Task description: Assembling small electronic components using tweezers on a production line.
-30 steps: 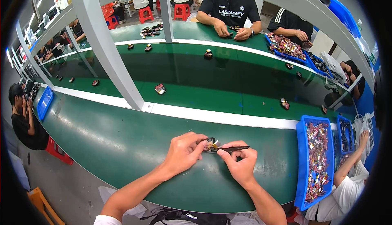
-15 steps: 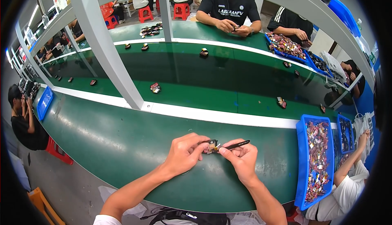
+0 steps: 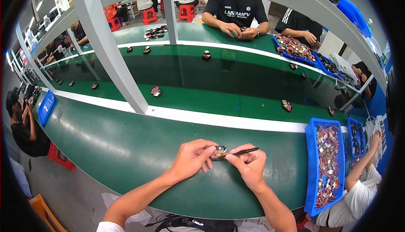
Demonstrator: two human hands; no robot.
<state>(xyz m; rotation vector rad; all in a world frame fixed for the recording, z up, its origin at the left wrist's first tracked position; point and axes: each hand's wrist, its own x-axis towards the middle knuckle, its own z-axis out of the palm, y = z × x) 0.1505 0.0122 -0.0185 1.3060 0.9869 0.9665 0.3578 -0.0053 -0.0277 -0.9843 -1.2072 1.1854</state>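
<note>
Green bench top [image 3: 126,156], smooth, with shiny and scuffed patches; beyond it we list a flat green conveyor belt [image 3: 211,97], edged by a white strip [image 3: 219,123]. Grey frame post [image 3: 105,46], painted, straight-sided: slants before the belt and blocks part of it from us. Co-worker [image 3: 238,8] in a black top, seated across the belt, hands together. Blue plastic tray [image 3: 311,168], rectangular, right of the hands: filled with loose reddish, silvery and yellow parts [image 3: 327,164]. Second blue tray [image 3: 350,135], smaller, farther right: black pieces. Shallow blue tray [image 3: 46,109], far left. Left hand [image 3: 192,158]: thumb and fingers pinched on a small dark casing [image 3: 220,149], above the bench. Right hand [image 3: 249,164]: thumb and fingers closed around a slim black tool [image 3: 248,150], its far end at the casing. Dark units [image 3: 156,91], spaced along the belt, some with reddish and pale faces. Casing: rounded black rim, yellowish matter inside; finer detail we cannot make out, fingers covering one side.
</note>
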